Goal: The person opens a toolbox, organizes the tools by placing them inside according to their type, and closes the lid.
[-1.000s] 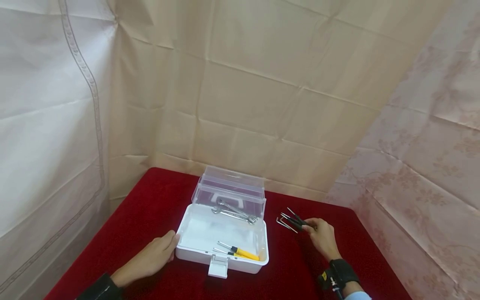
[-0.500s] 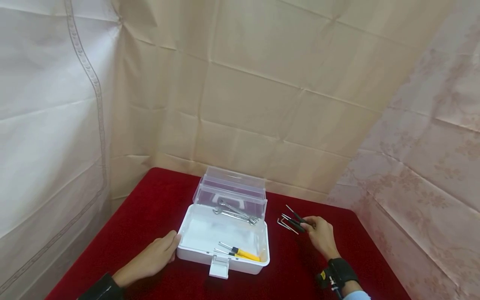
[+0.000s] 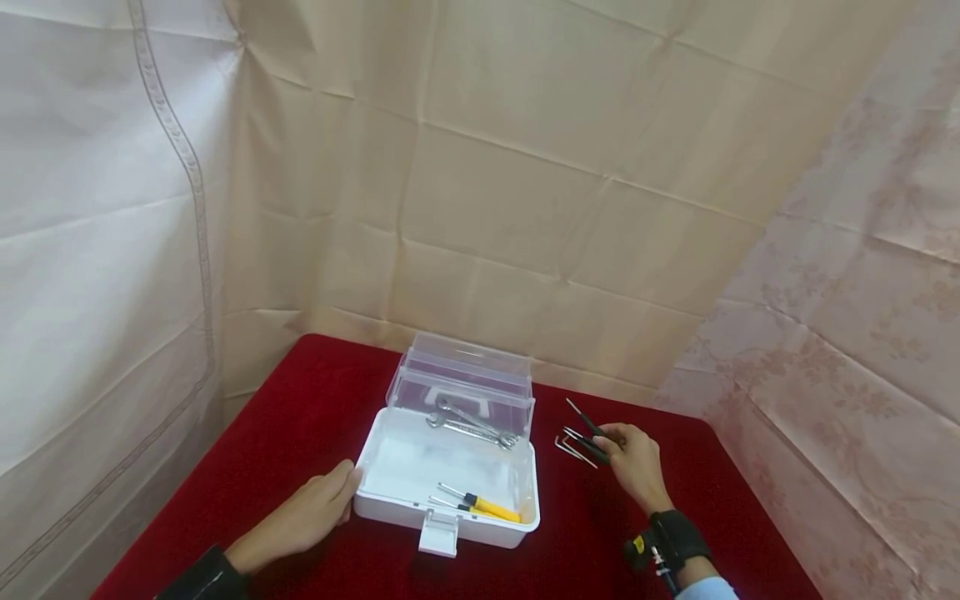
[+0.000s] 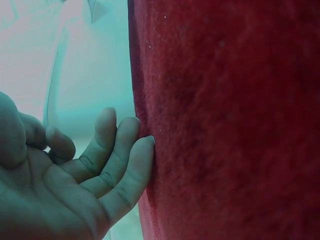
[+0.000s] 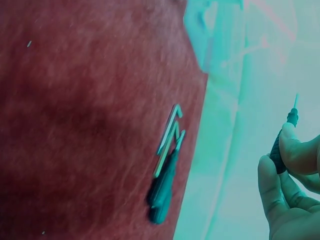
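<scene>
My left hand (image 3: 318, 508) holds the left side of a white toolbox (image 3: 401, 510), its fingers bent at the wall near the front corner. In the left wrist view the lower fingers (image 4: 132, 175) are half curled just above the red cloth. My right hand (image 3: 637, 467) pinches a small screwdriver (image 5: 278, 149) with a dark handle between thumb and fingers, its thin shaft pointing away. Below it on the cloth lie another dark-handled screwdriver (image 5: 164, 187) and two L-shaped hex keys (image 5: 167, 132), apart from the hand.
Inside the toolbox, wrenches (image 3: 468, 427) lie at the back and yellow-handled screwdrivers (image 3: 491, 507) at the front right. Its clear lid (image 3: 461, 383) is raised behind, and the latch (image 3: 438, 533) hangs down in front. Curtains (image 3: 510, 208) surround the red-covered table (image 3: 315, 400).
My right hand has drawn the small screwdriver slightly up and away from the other dark-handled screwdriver and the hex keys. The left hand stays at the toolbox.
</scene>
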Demonstrator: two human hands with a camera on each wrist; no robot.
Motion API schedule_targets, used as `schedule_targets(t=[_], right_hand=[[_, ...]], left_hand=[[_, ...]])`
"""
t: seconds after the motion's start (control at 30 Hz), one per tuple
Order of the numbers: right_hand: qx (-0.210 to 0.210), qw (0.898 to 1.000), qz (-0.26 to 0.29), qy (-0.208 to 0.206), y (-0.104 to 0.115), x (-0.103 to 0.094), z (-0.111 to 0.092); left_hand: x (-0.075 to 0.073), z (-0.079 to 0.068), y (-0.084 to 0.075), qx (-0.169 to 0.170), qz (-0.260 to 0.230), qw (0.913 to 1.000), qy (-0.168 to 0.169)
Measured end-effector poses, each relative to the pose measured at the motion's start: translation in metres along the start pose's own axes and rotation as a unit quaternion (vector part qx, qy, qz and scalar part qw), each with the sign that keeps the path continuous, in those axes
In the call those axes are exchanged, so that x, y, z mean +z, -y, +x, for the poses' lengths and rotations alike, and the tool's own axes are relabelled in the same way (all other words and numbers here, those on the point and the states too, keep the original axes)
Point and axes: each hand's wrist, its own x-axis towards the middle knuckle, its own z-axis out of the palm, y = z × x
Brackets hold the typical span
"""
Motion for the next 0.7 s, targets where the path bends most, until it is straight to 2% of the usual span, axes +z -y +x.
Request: schedule_targets(t=[0.27, 0.7], right_hand=[[-0.006, 1.0, 0.015, -0.001, 0.014, 0.0, 0.002], [-0.015, 1.0, 0.017, -0.007, 0.017, 0.004, 0.002]], left_hand=[[-0.001, 0.002, 0.0, -0.001, -0.005, 1.0, 0.003], [-0.003, -0.001, -0.001, 0.02, 0.025, 0.9995, -0.003]])
